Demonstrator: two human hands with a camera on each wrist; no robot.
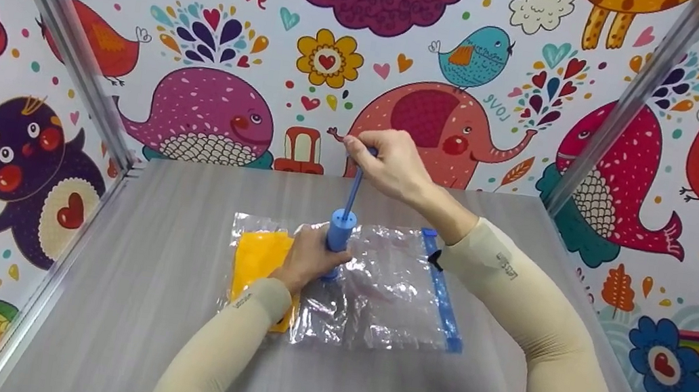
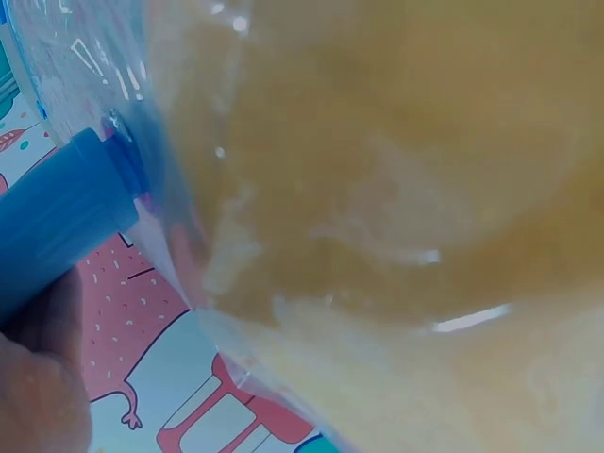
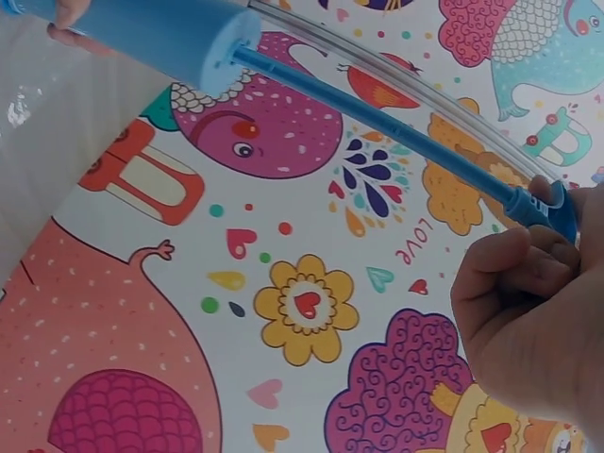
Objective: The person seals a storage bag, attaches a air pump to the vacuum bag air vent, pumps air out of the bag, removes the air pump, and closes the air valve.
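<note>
A blue hand pump (image 1: 340,230) stands upright over a clear plastic storage bag (image 1: 384,290) on the table. My left hand (image 1: 311,256) grips the pump's barrel near its base, which meets the bag's surface. With curled fingers, my right hand (image 1: 392,161) holds the handle (image 3: 545,209) at the top of the pump's rod (image 3: 377,123), which is drawn far out of the barrel. Folded yellow cloth (image 1: 260,255) lies inside the left part of the bag. In the left wrist view the bag's film (image 2: 377,189) fills most of the picture, with the pump's lower end against it.
A blue zip strip (image 1: 445,295) runs along the bag's right edge, with a blue slider (image 1: 429,233) at its far end. The grey table (image 1: 136,303) is bounded by walls with cartoon prints and metal posts (image 1: 79,49) at the corners.
</note>
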